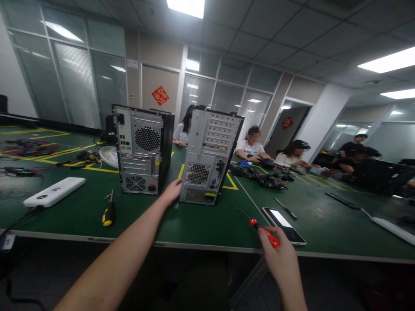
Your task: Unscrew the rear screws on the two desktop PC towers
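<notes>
Two computer towers stand upright on the green table, rear panels facing me. My left hand [171, 193] reaches to the lower left side of the right computer tower [202, 155] and touches it. Its fingers look stretched out, with the tips partly hidden by the case. The left computer tower [139, 151] stands just beyond that hand. My right hand [281, 248] is closed around the red handle of a screwdriver [264, 232], whose thin shaft points up and left above the table. Close by that hand lies a phone [285, 225] with a lit screen.
A yellow-black screwdriver [109, 211] and a white power bank [55, 191] with a cable lie at left. A slim tool [285, 209] lies beyond the phone. Bundled cables [266, 178] lie farther back. Several people sit across the table. The table's front edge [207, 246] runs before me.
</notes>
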Action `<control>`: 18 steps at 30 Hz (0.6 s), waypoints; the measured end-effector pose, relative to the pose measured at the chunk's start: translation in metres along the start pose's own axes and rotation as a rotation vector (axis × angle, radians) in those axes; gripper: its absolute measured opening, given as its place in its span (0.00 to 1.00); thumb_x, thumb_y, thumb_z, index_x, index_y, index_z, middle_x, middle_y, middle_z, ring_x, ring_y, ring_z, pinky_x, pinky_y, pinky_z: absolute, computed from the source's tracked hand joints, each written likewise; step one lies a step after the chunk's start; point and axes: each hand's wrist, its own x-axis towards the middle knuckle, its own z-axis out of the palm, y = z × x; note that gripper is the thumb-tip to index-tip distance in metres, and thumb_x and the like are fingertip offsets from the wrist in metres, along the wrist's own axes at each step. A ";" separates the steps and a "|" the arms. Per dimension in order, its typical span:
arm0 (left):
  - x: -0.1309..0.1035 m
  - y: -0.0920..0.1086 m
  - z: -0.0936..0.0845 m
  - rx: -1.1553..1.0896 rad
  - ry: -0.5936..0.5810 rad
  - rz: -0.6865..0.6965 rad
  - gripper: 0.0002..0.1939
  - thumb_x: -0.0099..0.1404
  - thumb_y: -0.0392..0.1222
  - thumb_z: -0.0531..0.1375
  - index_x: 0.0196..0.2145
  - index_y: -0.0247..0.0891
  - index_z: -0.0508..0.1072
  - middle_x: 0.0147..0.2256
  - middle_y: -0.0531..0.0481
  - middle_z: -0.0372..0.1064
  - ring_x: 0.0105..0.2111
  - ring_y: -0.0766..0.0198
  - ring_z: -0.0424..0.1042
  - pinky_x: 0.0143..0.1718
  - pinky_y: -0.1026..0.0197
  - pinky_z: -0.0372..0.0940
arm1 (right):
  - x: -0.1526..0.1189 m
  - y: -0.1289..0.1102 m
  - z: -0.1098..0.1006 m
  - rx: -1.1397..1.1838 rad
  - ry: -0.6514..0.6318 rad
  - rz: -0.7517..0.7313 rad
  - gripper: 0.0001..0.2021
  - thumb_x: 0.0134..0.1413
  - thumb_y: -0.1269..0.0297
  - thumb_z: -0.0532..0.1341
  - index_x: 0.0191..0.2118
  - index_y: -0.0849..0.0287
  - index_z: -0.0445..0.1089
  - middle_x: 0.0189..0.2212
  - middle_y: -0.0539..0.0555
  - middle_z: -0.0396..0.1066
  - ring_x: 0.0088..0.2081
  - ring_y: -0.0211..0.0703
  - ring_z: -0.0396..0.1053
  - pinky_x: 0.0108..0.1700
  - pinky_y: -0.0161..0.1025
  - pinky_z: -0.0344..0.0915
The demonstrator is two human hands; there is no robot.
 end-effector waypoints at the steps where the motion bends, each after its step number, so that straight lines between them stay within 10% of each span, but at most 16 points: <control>1: 0.000 0.000 0.000 0.004 0.002 -0.003 0.27 0.62 0.58 0.61 0.49 0.36 0.79 0.53 0.39 0.77 0.55 0.47 0.74 0.59 0.51 0.64 | 0.001 0.002 0.001 0.007 -0.002 -0.003 0.20 0.50 0.41 0.59 0.34 0.54 0.71 0.26 0.54 0.74 0.29 0.50 0.72 0.32 0.41 0.64; 18: 0.000 -0.004 0.000 -0.016 0.044 -0.032 0.26 0.60 0.58 0.63 0.48 0.36 0.80 0.49 0.40 0.79 0.54 0.47 0.74 0.56 0.51 0.66 | 0.005 0.001 0.006 0.009 0.009 0.017 0.24 0.47 0.38 0.58 0.33 0.56 0.71 0.25 0.55 0.75 0.28 0.50 0.71 0.32 0.43 0.64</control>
